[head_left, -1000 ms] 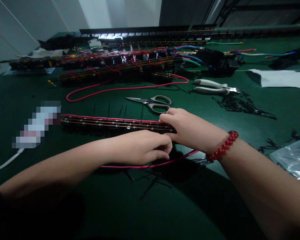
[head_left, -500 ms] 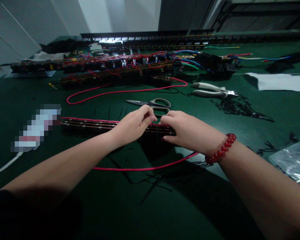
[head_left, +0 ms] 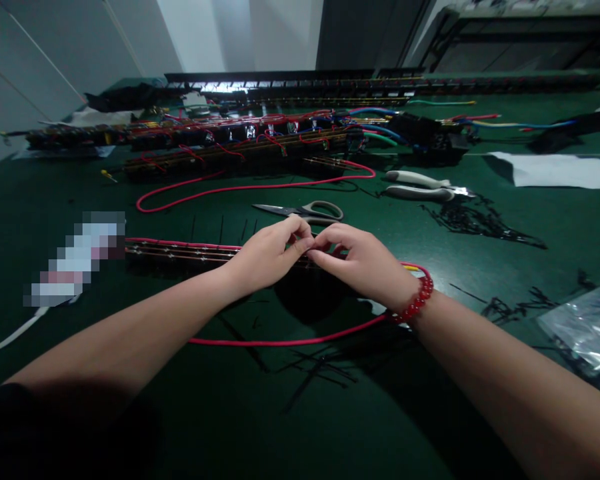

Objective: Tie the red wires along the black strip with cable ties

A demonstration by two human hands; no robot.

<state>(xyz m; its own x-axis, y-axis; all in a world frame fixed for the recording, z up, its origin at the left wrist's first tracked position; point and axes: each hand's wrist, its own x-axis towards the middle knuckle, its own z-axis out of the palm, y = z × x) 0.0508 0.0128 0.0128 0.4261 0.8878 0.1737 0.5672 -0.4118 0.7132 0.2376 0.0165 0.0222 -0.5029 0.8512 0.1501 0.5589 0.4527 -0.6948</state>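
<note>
The wired strip [head_left: 180, 255] lies on the surface [head_left: 250, 427], running under your left hand [head_left: 270, 257], whose fingertips meet those of your right hand [head_left: 365, 263]; whether either hand's fingers pinch anything, I cannot tell. Pliers [head_left: 425, 194] lie farther right.

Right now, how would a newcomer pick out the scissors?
On the green table, look just beyond the left hand. The scissors lie there, dark blades pointing left. Unlike the pliers to their right, they have looped handles.
</note>
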